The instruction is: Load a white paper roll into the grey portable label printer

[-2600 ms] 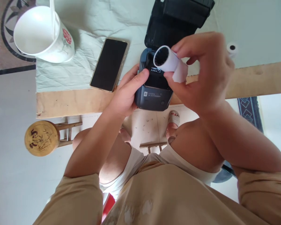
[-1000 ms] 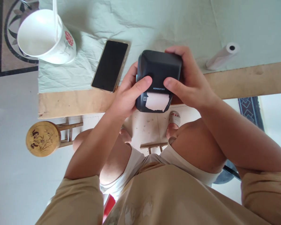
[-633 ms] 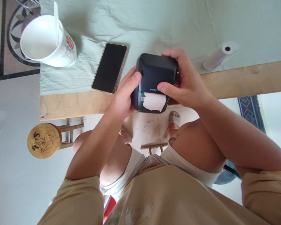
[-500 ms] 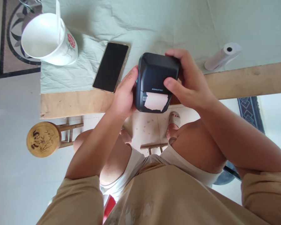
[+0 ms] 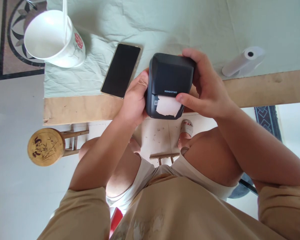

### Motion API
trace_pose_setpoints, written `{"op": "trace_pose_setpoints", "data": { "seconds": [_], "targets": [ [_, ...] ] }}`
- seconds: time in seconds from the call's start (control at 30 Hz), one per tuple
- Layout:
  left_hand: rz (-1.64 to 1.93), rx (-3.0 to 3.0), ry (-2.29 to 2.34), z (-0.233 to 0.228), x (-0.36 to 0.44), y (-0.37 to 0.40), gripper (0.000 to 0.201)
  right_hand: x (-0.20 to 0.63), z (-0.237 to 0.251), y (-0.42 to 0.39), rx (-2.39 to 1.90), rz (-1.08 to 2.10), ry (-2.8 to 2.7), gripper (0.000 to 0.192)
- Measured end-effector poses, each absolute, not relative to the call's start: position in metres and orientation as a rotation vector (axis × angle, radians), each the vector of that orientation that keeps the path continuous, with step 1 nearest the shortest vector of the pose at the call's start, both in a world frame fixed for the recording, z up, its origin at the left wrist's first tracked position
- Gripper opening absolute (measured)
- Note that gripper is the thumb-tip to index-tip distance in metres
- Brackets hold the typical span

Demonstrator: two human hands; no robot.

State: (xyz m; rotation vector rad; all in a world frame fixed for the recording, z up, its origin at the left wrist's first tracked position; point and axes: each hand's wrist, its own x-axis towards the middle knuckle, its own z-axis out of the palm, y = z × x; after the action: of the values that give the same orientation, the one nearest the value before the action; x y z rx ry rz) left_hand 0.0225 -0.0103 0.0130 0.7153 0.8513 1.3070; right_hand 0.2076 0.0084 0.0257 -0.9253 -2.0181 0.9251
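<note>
Between my two hands is a black label printer (image 5: 172, 74) with NIIMBOT lettering, held above the table's front edge. A torn-edged piece of white paper (image 5: 168, 107) sticks out of its front slot. My left hand (image 5: 135, 100) grips the printer's left side, thumb along the edge and the other fingers hidden beneath. On the right side, my right hand (image 5: 207, 86) wraps round the far corner, and its thumb rests by the slot at the paper's upper right. A dark-screened phone (image 5: 121, 70) lies on the cloth just left of the printer.
A white paper roll (image 5: 237, 63) lies on the green tablecloth (image 5: 210, 23) at the right. At the left stands a white tub (image 5: 73, 55) with a flower print and a white handle in it. A round wooden stool (image 5: 46, 146) is below the table's wooden edge (image 5: 82, 110).
My right thumb has slid down from the printer's lid to the paper slot. The printer is tilted slightly differently, and the whole view has shifted a little.
</note>
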Motion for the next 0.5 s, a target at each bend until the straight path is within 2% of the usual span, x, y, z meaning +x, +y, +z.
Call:
{"op": "trace_pose_setpoints", "data": {
  "seconds": [0.13,0.27,0.37,0.5],
  "targets": [
    [1.261,0.664,0.816,0.016,0.024,-0.012,0.028,0.21,0.03,0.005,-1.028,0.71,-2.093,0.072],
    [1.139,0.692,0.701,0.021,0.025,-0.014,0.036,0.212,0.035,0.001,-1.123,0.543,-2.022,0.063],
    [1.186,0.709,0.714,0.024,0.028,-0.017,0.032,0.212,0.034,0.001,-1.083,0.539,-1.91,0.052],
    [1.191,0.685,0.768,0.025,0.031,-0.018,0.028,0.21,0.035,-0.003,-1.081,0.731,-1.805,0.041]
  ]
}}
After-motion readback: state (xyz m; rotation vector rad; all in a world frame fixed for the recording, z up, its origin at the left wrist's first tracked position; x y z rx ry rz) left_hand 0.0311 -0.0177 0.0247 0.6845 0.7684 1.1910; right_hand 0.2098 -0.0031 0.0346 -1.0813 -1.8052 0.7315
